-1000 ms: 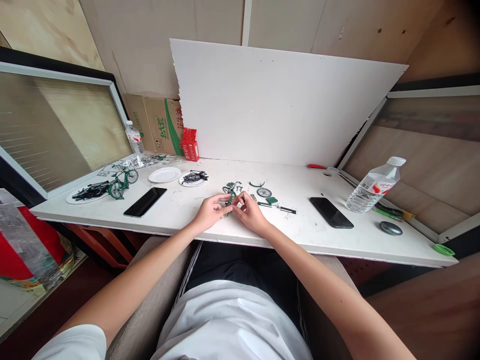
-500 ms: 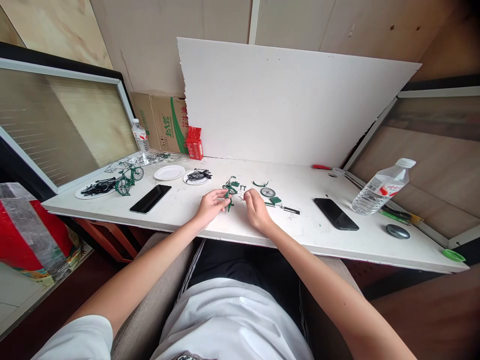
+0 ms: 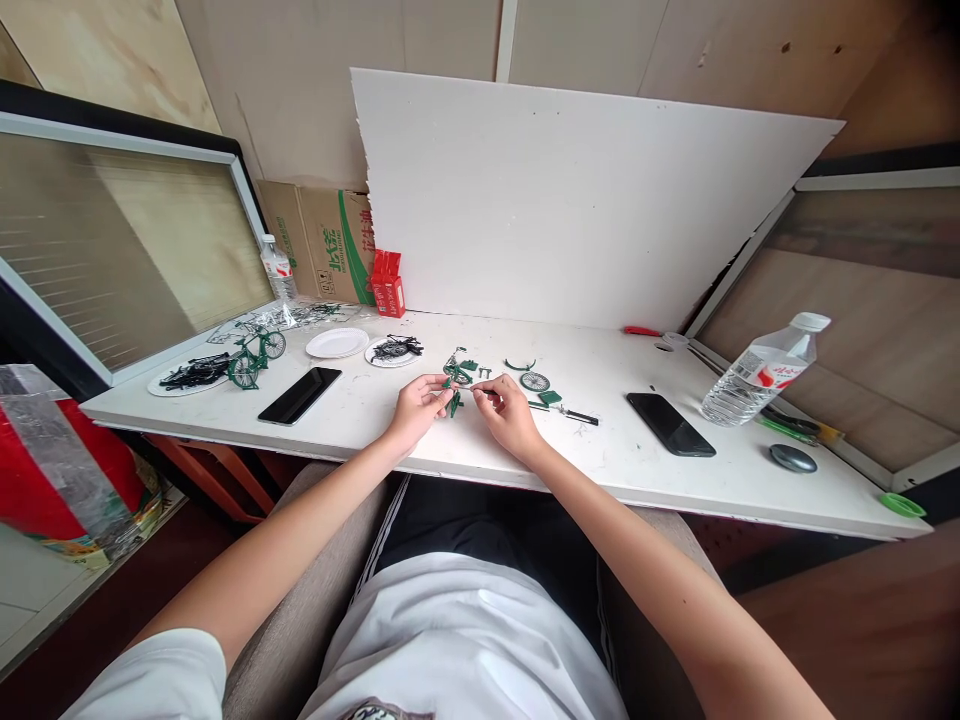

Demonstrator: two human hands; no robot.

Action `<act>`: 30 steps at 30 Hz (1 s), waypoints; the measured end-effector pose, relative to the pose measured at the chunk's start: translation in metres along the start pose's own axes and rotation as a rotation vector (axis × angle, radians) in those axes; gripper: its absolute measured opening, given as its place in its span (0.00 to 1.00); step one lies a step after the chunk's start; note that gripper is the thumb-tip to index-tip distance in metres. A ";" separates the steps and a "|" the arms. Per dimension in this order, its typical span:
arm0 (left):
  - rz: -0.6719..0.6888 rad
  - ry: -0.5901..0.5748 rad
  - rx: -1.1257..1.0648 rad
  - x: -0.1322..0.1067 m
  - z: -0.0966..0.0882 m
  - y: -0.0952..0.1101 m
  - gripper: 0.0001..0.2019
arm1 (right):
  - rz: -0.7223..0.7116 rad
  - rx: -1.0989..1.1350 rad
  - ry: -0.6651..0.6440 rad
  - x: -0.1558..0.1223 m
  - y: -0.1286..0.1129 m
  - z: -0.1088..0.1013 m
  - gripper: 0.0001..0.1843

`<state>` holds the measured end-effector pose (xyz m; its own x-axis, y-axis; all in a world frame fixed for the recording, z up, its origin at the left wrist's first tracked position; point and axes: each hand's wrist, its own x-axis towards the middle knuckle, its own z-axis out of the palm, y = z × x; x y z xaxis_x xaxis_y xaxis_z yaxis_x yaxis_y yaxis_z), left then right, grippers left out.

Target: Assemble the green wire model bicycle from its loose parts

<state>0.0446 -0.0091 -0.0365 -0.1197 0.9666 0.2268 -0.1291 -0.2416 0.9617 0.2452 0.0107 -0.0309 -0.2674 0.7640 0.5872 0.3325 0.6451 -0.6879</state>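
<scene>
My left hand (image 3: 415, 412) is closed on a small green model bicycle frame (image 3: 454, 402), gripped between thumb and fingers. My right hand (image 3: 514, 415) pinches a thin rod-like piece (image 3: 471, 389) that reaches across to the frame; its exact kind is too small to make out. Just behind the hands lie green and grey bicycle parts (image 3: 459, 366). To the right are a loose spoked wheel (image 3: 535, 381), a curved green mudguard (image 3: 519, 366), a flat green piece (image 3: 550, 397) and a slim black-ended stick (image 3: 581, 416).
A built green model bicycle (image 3: 256, 357) stands at the left by a plate of black parts (image 3: 160, 385). Two phones (image 3: 300, 395) flank the work area. A water bottle (image 3: 765, 370) and a grey oval object (image 3: 793, 458) are at the right. A white board (image 3: 592, 210) leans behind.
My right hand has moved slightly left, bringing the thin piece up to the frame in my left hand. The camera view has shifted a little.
</scene>
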 end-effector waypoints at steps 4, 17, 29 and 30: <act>0.002 -0.010 -0.002 0.000 0.000 -0.001 0.24 | -0.006 -0.006 -0.002 0.000 0.000 0.000 0.18; -0.009 -0.025 0.003 0.000 -0.001 -0.001 0.25 | -0.007 -0.037 -0.027 0.000 0.002 0.000 0.19; -0.009 -0.041 -0.018 0.000 -0.002 -0.001 0.26 | -0.007 -0.047 -0.079 0.000 -0.001 -0.001 0.24; -0.013 -0.047 -0.026 0.000 -0.001 -0.001 0.27 | -0.002 -0.049 -0.085 0.000 -0.002 -0.002 0.26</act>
<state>0.0434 -0.0093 -0.0380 -0.0716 0.9725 0.2218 -0.1563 -0.2305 0.9604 0.2462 0.0091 -0.0289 -0.3429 0.7623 0.5490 0.3753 0.6469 -0.6638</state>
